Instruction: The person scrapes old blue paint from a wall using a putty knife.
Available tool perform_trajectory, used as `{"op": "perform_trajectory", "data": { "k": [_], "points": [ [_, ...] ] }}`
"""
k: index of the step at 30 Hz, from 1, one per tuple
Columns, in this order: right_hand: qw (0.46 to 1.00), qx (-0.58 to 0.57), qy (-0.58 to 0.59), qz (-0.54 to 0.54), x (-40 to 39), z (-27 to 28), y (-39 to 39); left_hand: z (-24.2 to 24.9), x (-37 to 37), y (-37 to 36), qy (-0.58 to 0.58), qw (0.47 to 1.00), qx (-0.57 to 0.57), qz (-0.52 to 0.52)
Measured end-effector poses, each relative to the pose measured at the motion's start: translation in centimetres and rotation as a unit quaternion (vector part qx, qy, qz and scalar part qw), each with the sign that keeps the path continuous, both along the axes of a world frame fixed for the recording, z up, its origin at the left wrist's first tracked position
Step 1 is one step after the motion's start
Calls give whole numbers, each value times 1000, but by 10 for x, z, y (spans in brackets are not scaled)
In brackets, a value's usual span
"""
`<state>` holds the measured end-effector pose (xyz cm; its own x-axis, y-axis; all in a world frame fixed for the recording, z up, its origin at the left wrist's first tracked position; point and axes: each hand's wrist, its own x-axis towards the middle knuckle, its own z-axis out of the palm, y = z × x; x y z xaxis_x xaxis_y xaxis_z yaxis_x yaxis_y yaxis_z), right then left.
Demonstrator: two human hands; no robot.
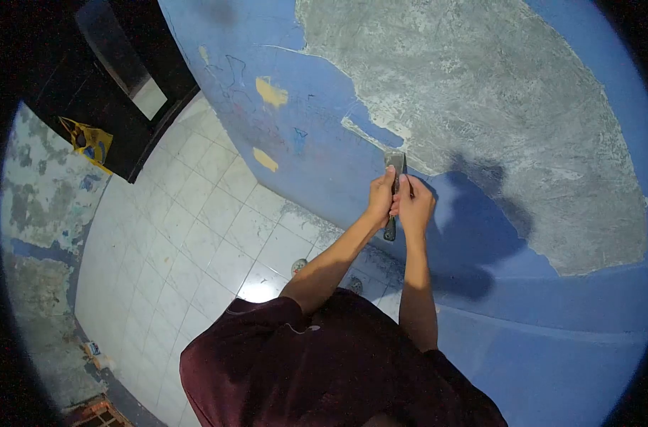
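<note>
Both hands are together at a scraper with a flat metal blade and a dark handle. My left hand is closed round the handle, its thumb near the base of the blade. Close beside it on the right, my right hand has its fingers bent against the same tool. The blade lies against the blue wall at the lower edge of a large grey bare patch. A narrow pale scraped strip runs up to the left of the blade.
White floor tiles with scattered debris lie along the wall's foot. A yellow bag hangs by a dark door at the upper left. A patchy wall stands at the far left.
</note>
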<state>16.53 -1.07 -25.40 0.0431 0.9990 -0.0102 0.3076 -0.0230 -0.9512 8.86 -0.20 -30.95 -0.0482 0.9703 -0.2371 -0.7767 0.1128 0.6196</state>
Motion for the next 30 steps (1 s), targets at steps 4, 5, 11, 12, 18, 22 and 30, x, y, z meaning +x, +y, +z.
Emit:
{"op": "perform_trajectory", "data": {
  "k": [4, 5, 11, 12, 18, 22, 30],
  "points": [
    [995, 92, -10, 29, -15, -11, 32, 4, -5, 1, 38, 999, 4, 14],
    [995, 94, -9, 28, -16, -15, 35, 4, -5, 2, 39, 999, 6, 13],
    [984, 150, -92, 18, -23, -49, 56, -7, 0, 10, 75, 995, -28, 60],
    [984, 159, -82, 6, -26, -45, 55, -6, 3, 11, 60, 995, -30, 71],
    [988, 134, -67, -25, -42, -30, 47, 5, -28, 4, 98, 995, -31, 7],
    [979, 177, -81, -56, -46, -31, 45, -16, -30, 14, 170, 984, -39, -27],
    [977, 192, -62, -75, -46, -44, 49, -32, -35, 18, 151, 988, -7, -15]
  ]
}}
